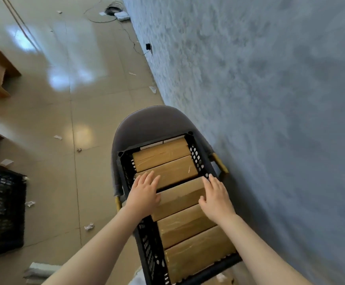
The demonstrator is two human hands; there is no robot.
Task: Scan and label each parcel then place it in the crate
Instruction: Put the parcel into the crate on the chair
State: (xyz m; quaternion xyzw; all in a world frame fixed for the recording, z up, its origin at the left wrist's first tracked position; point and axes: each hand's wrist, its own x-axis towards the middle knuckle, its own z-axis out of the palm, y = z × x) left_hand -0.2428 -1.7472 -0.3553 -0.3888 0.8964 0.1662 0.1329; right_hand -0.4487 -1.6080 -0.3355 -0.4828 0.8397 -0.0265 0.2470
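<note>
Now both hands flat, fingers straight, pressing one parcel into the crate: left hand on its left end, right hand on its right end. Middle of a packed row, boxes touching beyond and nearer. Parcel sitting tilted, far edge raised over its neighbour; likely to jam or ride up if pushed unevenly, and fingertips could get pinched against the crate wall. Under the crate, a grey chair; could tip under hard pressing. Left, tiled floor littered with paper scraps, second crate; right, grey carpet.
</note>
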